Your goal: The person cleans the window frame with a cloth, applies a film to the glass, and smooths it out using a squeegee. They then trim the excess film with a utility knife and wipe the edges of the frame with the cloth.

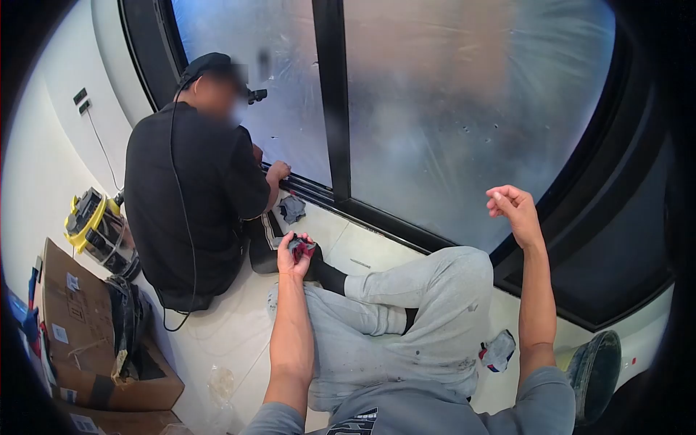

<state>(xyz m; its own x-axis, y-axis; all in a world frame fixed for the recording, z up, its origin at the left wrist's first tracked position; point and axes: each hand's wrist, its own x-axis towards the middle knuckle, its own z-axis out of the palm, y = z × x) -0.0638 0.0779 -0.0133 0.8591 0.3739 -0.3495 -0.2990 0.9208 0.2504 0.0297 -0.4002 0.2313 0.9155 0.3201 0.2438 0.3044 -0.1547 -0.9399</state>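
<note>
My left hand (294, 255) is wrapped round a crumpled grey and dark red rag (301, 249), above my lower legs. Raised at the right, in front of the plastic-covered glass (464, 130), is my right hand (509, 206). Its fingers are curled together near the thumb, and whether anything small lies between them cannot be made out. A thin grey strip (360, 263) lies on the tiled floor beyond my crossed legs. Another grey rag (292, 209) rests on the floor by the black window track (308, 190).
A co-worker in black (192, 188) sits at the left, hands at the track. Behind them stand a yellow vacuum (101, 232) and cardboard boxes (80, 326). A bucket (598, 373) and a crumpled cloth (499, 351) are on my right.
</note>
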